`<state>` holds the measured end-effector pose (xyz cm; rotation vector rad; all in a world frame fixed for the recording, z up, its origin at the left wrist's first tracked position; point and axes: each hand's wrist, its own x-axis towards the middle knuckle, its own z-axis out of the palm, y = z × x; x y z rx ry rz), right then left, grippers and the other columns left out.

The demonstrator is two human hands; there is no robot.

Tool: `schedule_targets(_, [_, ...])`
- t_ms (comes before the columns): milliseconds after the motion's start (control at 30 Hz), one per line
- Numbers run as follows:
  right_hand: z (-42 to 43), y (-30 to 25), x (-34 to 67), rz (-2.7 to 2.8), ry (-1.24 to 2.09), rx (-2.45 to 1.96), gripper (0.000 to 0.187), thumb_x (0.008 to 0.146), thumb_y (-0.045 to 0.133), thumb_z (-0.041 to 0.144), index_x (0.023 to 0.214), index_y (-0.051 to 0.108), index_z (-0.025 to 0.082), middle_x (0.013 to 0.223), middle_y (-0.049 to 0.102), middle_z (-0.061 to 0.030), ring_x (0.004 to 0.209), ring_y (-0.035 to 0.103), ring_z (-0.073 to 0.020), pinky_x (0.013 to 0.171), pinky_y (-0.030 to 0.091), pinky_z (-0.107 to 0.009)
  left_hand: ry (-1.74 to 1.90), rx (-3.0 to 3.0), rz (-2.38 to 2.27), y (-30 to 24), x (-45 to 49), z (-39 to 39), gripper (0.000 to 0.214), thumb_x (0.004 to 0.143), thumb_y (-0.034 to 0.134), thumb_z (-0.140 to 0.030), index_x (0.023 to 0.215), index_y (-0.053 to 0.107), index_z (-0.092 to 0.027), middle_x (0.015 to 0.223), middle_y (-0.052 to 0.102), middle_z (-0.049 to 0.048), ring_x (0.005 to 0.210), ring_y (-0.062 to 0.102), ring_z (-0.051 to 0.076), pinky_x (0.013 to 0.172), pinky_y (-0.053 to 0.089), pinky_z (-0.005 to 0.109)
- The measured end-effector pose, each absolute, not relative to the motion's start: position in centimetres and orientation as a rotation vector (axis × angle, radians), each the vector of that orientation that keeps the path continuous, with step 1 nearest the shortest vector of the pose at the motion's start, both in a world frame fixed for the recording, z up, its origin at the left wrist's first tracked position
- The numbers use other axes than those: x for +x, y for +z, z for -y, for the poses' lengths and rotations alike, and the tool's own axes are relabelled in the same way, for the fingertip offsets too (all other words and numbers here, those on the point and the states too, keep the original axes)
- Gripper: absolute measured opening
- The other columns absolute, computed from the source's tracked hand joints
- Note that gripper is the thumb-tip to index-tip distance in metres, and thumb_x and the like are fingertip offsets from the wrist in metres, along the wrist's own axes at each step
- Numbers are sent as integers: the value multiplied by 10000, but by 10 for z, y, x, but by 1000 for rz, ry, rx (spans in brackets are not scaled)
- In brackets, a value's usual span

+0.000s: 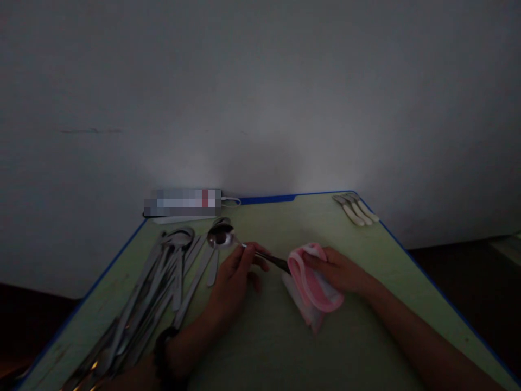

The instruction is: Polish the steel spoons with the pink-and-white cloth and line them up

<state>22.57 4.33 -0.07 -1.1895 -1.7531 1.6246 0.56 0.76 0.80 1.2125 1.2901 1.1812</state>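
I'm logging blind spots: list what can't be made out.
Head view: handle end of spoon, covered by pink cloth.
Head view: some fingertips of right hand, behind cloth.
Head view: nearest ends of cutlery pile, cut by bottom edge.
Head view: details of pixelated object, masked by blocks.

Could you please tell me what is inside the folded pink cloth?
The handle of a spoon runs into the cloth, which the right hand grips. The handle's far end is covered, so neither it nor anything else within the folds can be seen.
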Motion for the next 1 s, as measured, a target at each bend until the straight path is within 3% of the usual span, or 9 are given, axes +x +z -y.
schedule_targets(67, [-45,-4,225,1513,1648,-1243,415,753,537,549,774,598,139,645,562,7,532,470,-91,484,373,-196,1192,1201,-1278,9,5,-8,320,849,437,-451,833,551,-152,804,622,48,675,592,165,440,460,211])
schedule_targets(200, [-47,-5,219,986,1793,-1092,375,819,460,512,951,583,182,817,647,-31,685,587,-141,683,466,-274,972,1312,-1231,8,7,-4,298,878,399,-412,769,524,-163,699,621,4,501,532,108,470,442,213])
schedule_targets(367, [-49,4,216,826,2016,-781,440,878,282,477,1055,551,178,1060,631,-79,977,586,-181,896,412,-351,772,1473,-1253,7,8,2,316,892,384,-410,773,549,-168,617,580,-21,498,500,108,461,387,193])
schedule_targets(467, [-51,1,218,755,2020,-785,354,867,337,365,1061,551,160,1018,652,-77,980,592,-186,913,407,-365,728,1493,-1249,7,8,3,324,899,366,-420,807,560,-177,584,568,-35,473,472,104,440,362,185])
schedule_targets(667, [-56,-15,219,676,1931,-860,162,819,510,223,930,591,136,831,679,-52,777,628,-151,831,452,-304,724,1472,-1206,8,7,5,303,897,357,-413,840,553,-188,521,559,-49,440,496,114,441,375,194])
schedule_targets(1000, [-47,-3,214,751,2075,-744,362,892,314,456,1003,545,202,961,649,-50,923,592,-165,855,430,-346,635,1589,-1210,7,12,7,323,897,339,-399,833,578,-190,482,571,-51,431,534,123,460,394,195])
